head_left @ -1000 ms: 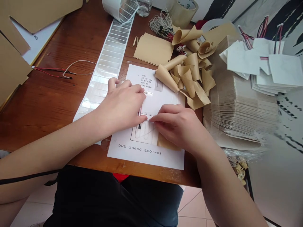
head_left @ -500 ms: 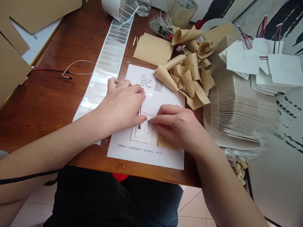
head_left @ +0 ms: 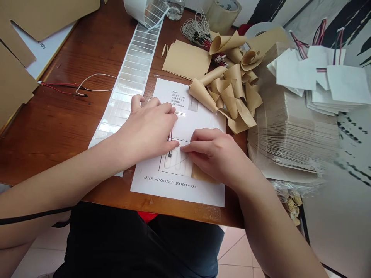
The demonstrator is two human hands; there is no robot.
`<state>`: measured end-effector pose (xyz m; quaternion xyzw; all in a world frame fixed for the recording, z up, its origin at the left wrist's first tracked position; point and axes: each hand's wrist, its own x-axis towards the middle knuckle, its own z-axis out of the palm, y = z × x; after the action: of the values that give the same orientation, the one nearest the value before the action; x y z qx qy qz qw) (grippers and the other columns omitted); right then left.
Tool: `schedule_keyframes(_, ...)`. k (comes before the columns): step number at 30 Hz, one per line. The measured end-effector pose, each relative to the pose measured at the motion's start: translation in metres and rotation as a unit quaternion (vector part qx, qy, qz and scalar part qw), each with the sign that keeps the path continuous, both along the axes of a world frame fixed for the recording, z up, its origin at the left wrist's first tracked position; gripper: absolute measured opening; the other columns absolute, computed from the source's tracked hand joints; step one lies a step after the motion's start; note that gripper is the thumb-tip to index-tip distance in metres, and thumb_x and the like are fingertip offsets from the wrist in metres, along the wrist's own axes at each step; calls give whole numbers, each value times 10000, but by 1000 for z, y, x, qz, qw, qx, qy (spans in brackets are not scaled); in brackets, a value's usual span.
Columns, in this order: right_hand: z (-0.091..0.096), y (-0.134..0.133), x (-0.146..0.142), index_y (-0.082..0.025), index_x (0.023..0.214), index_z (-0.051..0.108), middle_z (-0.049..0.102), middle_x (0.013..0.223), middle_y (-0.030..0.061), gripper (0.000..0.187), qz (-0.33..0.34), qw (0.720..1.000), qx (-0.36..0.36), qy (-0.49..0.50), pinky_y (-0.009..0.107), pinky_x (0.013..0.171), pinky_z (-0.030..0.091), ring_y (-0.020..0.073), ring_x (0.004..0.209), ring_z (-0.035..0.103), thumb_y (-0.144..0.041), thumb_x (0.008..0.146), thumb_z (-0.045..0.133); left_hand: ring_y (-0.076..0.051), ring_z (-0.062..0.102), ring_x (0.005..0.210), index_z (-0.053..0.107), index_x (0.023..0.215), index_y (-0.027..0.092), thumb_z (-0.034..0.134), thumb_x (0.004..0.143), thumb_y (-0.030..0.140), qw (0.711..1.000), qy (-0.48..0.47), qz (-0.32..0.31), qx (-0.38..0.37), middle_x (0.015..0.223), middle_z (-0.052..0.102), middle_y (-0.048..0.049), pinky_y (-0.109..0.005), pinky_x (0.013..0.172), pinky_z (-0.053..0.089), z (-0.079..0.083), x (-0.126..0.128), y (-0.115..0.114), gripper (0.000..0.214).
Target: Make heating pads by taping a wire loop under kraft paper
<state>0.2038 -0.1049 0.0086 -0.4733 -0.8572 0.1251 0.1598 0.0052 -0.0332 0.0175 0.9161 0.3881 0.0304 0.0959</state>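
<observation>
Black-tipped wires (head_left: 170,154), apparently beneath left fingers (head_left: 173,145)

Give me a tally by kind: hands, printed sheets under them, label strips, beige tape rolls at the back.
Hands: 2, left hand and right hand
Printed sheet: 1
Label strip: 1
Beige tape roll: 1
Total: 5

On the surface (head_left: 72,123), a printed sheet (head_left: 185,125) lies right of a label strip (head_left: 136,63) and left of a sheet stack (head_left: 292,135); wired pads (head_left: 295,75) lie on that stack.
</observation>
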Motion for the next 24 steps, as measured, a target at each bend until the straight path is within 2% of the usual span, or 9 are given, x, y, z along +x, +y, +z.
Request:
schedule_keyframes(9, 0, 0, 2, -188, 875, 809, 624, 751, 36, 251, -1, 1000, -20, -3, 303, 647, 389, 150, 676, 555, -80, 894, 583, -365, 549, 1213, 737, 1134, 170, 515, 935, 463, 1000, 11, 1, 14, 1369, 658, -127, -580, 1062, 276, 3, 3, -4, 418)
schedule_keyframes(13, 2, 0, 1, -181, 838, 802, 613, 738, 34, 252, -10, 1000, -28, -3, 306, 645, 391, 151, 671, 550, -69, 877, 579, -370, 546, 1212, 736, 1134, 188, 573, 903, 501, 1000, 3, 2, 24, 1342, 670, -128, -576, 1058, 280, 1, 3, -4, 422)
schedule_keyframes(18, 7, 1, 2, -151, 895, 785, 659, 784, 46, 239, -20, 998, -51, 35, 289, 624, 424, 146, 671, 582, -60, 869, 565, -371, 542, 1203, 728, 1147, 198, 600, 890, 513, 999, 8, 7, 30, 1330, 677, -124, -587, 1064, 266, 0, 4, -5, 426)
schedule_keyframes(24, 7, 3, 6, -167, 866, 789, 668, 782, 46, 250, -12, 997, -32, 66, 277, 599, 444, 137, 641, 593, -49, 867, 568, -368, 539, 1219, 741, 1095, 184, 615, 874, 521, 1000, 2, 15, 22, 1344, 669, -122, -577, 1064, 280, 0, 5, -5, 422)
